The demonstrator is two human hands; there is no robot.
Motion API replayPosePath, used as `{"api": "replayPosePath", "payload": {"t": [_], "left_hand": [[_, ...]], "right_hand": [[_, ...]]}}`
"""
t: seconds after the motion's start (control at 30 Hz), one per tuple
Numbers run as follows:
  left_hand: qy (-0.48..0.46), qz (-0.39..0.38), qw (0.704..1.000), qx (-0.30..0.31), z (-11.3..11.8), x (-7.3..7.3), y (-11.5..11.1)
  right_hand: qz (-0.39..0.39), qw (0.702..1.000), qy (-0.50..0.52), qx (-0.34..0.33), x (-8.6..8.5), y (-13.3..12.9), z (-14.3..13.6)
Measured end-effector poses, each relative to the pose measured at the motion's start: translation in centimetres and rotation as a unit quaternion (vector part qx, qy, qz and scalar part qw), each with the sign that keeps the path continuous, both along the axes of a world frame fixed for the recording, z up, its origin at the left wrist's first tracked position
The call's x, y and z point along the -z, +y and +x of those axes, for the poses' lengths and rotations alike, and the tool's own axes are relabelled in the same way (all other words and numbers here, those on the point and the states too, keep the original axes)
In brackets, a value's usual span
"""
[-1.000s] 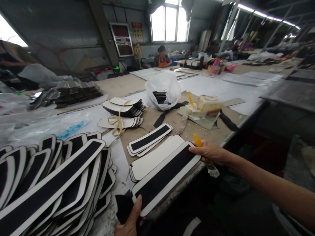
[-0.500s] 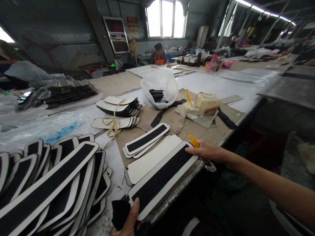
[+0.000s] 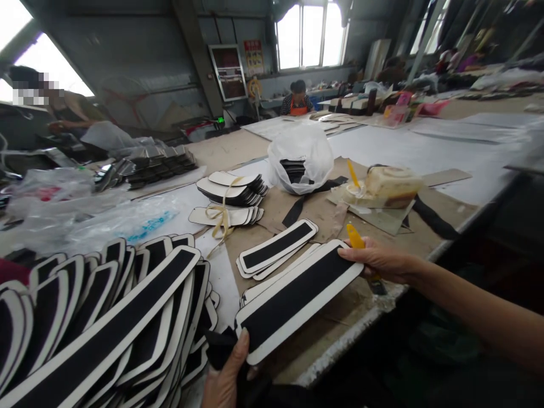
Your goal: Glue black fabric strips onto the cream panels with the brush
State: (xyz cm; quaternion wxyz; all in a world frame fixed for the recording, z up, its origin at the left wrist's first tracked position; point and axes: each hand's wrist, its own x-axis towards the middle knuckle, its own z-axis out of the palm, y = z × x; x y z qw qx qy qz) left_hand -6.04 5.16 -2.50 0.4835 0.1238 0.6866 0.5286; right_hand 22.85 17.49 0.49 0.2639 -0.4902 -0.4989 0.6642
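Observation:
A long white panel with a black strip down its middle (image 3: pixel 297 300) is held slightly tilted between both hands. My left hand (image 3: pixel 227 371) pinches its near left end, thumb on top. At the far right end my right hand (image 3: pixel 380 259) grips the panel, thumb on its face, and also keeps a yellow-handled brush (image 3: pixel 355 236) in its fingers. Black material (image 3: pixel 220 347) lies by my left hand; whether that hand holds it I cannot tell. Under the panel, white pieces (image 3: pixel 250 293) are partly hidden. Smaller black-striped panels (image 3: pixel 278 246) lie just behind.
Many finished-looking striped panels (image 3: pixel 97 326) fan out at left. Behind are bundled white pieces (image 3: pixel 232 190) with a yellow ribbon, a white plastic bag (image 3: pixel 300 150), and a glue-stained container (image 3: pixel 393 184) with a second yellow-handled tool (image 3: pixel 353 173). The table edge (image 3: pixel 340 348) runs along the right.
The view has swung left, so the table things sit further right. The panel has been raised and shifted over the white pieces, covering more of them. A person at far left shows more.

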Motion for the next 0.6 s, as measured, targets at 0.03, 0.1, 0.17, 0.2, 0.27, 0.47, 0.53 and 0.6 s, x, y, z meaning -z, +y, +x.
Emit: {"api": "replayPosePath", "payload": {"t": [0.03, 0.1, 0.17, 0.2, 0.27, 0.47, 0.53, 0.6], "left_hand": [[-0.013, 0.004, 1.000, 0.004, -0.3, -0.7, 0.6], [-0.031, 0.030, 0.999, 0.015, -1.1, -2.1, 2.3], [-0.005, 0.052, 0.998, 0.020, -2.0, -3.1, 4.5], [0.020, 0.055, 0.998, 0.024, -2.4, -3.4, 5.6], [0.072, 0.058, 0.995, 0.040, -3.4, -3.4, 7.7], [0.217, 0.021, 0.971, 0.101, -5.6, 0.1, 8.3], [0.267, -0.001, 0.957, 0.117, -5.5, 1.3, 7.0], [0.300, 0.035, 0.946, 0.116, -5.0, 2.3, 5.7]], "right_hand": [[0.021, 0.999, -0.030, -0.013, -0.5, 1.0, -0.3], [0.058, 0.993, -0.093, -0.033, -1.5, 3.3, -1.2], [0.093, 0.985, -0.141, -0.029, -2.4, 5.7, -2.3], [0.114, 0.980, -0.164, -0.024, -2.6, 6.9, -2.9], [0.166, 0.958, -0.231, -0.028, -2.7, 9.1, -3.9], [0.244, 0.885, -0.392, -0.059, 0.4, 13.8, -4.2], [0.276, 0.860, -0.426, -0.036, 1.1, 13.9, -3.3], [0.307, 0.839, -0.450, -0.013, 1.2, 13.1, -2.0]]}}
